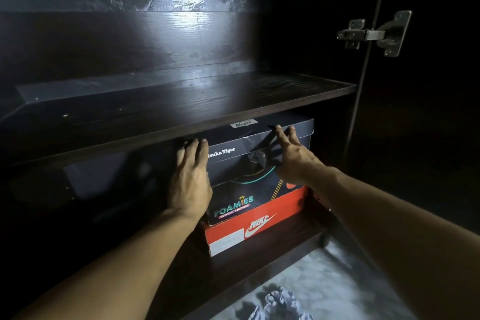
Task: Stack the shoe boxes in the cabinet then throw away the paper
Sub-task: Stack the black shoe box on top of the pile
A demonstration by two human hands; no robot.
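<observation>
Both hands lie flat against the front of the dark Tiger box point(259, 148), fingers straight and spread, gripping nothing. The left hand point(191, 179) presses near that box's left front corner; the right hand point(293, 156) presses further right, fingertips up at the lid edge. Set apart like that, they look placed to shove the box squarely back without twisting it.

Under the palms sit 2 more boxes: the Foamies box point(233, 208) directly below, and the red Nike box point(249, 231) at the bottom, resting on the cabinet floor. So 3 are stacked, each lower one jutting a little further toward the person than the one above.

Just above the fingertips runs the front edge of the shelf point(181, 122), and the top box's lid nearly meets its underside, so I would judge there is no room for a 4th. Left of the left hand the compartment is dark; I cannot tell what is there.

Behind the wrists, down on the pale floor, the crumpled paper point(278, 304) waits untouched.
</observation>
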